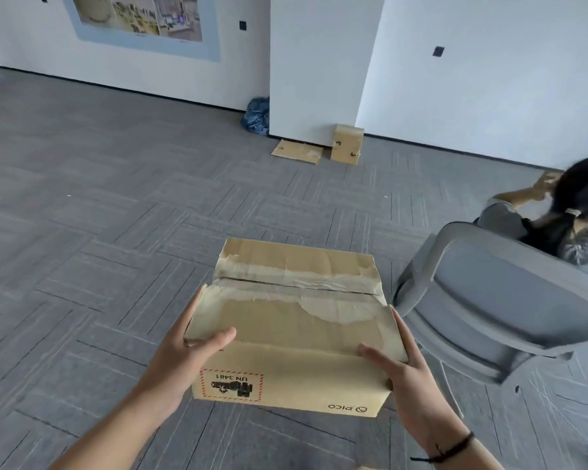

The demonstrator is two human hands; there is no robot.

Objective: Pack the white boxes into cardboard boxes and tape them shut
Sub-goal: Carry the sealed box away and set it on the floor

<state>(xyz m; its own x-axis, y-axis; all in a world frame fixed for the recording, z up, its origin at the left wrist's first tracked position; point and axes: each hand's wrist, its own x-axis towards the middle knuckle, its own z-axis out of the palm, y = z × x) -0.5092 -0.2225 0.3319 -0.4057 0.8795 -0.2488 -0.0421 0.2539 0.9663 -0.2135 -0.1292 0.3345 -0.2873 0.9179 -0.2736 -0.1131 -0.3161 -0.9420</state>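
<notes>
I carry a brown cardboard box (296, 320) in the air above the grey carpet, in the middle of the head view. Its top flaps are folded shut, with torn paper and old tape along the seam. A red-framed UN 3481 label and a PICO mark show upside down on its near side. My left hand (184, 354) grips the box's left side, thumb on the top. My right hand (399, 371) grips the right side, thumb over the top edge. No white boxes are in view.
A grey office chair (499, 310) stands close on the right, with a person (564, 212) sitting beyond it. By the white wall corner stand a small cardboard box (347, 144) and a flat cardboard sheet (297, 151). A blue bag (257, 117) lies beside the wall.
</notes>
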